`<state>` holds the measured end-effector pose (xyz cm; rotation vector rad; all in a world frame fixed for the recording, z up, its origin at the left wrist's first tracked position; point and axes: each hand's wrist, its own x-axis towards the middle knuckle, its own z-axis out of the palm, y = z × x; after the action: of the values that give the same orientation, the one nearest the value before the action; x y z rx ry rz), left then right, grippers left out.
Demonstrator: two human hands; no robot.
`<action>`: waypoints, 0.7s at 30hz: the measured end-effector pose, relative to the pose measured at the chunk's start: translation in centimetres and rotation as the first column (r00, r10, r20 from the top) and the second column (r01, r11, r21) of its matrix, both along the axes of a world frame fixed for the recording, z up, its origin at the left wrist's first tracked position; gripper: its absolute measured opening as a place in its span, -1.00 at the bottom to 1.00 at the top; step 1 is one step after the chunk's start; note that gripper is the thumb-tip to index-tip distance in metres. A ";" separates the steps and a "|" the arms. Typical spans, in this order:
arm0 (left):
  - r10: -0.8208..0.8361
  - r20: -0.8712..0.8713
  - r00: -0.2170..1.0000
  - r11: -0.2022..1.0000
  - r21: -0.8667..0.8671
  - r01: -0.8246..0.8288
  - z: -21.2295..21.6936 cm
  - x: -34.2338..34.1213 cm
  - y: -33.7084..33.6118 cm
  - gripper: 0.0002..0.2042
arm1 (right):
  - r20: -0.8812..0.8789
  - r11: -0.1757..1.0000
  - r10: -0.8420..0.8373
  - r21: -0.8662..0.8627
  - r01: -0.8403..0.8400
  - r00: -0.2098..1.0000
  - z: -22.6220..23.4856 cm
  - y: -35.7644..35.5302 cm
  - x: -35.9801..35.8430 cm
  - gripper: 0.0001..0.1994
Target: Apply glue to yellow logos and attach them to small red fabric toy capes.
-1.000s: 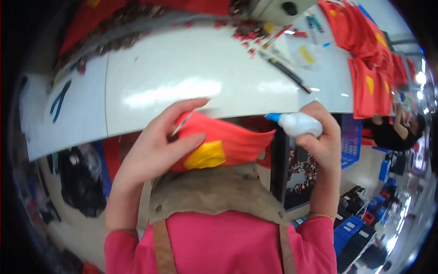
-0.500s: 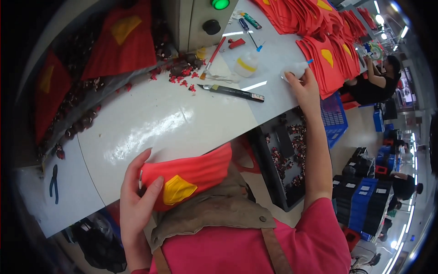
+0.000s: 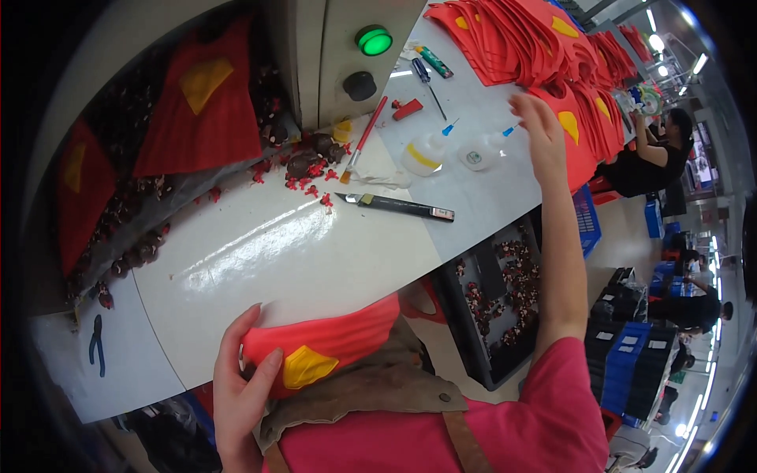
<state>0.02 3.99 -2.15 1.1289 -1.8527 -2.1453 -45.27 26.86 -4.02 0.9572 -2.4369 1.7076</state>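
Near the table's front edge my left hand (image 3: 243,382) is closed on a red cape-shaped piece (image 3: 371,327) with a yellow patch (image 3: 310,367), thumb on top. The piece lies over my brown apron (image 3: 363,390). My right hand (image 3: 540,130) is raised at the right, fingers apart and nothing seen in them. Just left of it, a small translucent bottle (image 3: 475,157) with a blue needle tip (image 3: 509,132) rests on the table. Beside that stands another bottle (image 3: 422,157) with a yellow band. Stacked red pieces (image 3: 556,102) lie behind my right hand.
A black craft knife (image 3: 398,206), a brush (image 3: 365,138), a screwdriver (image 3: 430,85) and pliers (image 3: 96,347) lie on the white table (image 3: 260,260). Small figure parts (image 3: 303,169) gather by a grey machine (image 3: 347,47). Below the edge is a black tray (image 3: 473,335). Other people (image 3: 662,158) work at right.
My right hand has let go of the needle-tipped bottle, now on the table, and has moved slightly up and right. My left hand keeps its hold on the red piece.
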 end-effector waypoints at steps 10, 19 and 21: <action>0.022 0.040 0.999 0.999 0.040 -0.024 -0.2 -0.2 0.0 -0.49 | -0.494 0.805 0.386 0.593 -0.022 0.779 -2.2 -11.0 -9.1 -0.70; 0.049 0.059 0.997 0.998 0.038 -0.052 0.1 -0.7 0.1 -0.49 | 0.136 0.961 0.062 0.259 -0.096 0.989 -1.2 -1.6 -7.3 -0.78; 0.033 0.063 0.997 0.999 0.016 -0.034 0.0 -0.6 0.1 -0.48 | 0.192 0.963 -0.002 0.266 -0.050 0.981 1.9 1.1 -3.9 -0.80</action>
<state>-0.56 4.05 -2.16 1.2352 -1.8309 -2.1355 -49.22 28.00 -2.10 0.8836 -2.8526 1.5681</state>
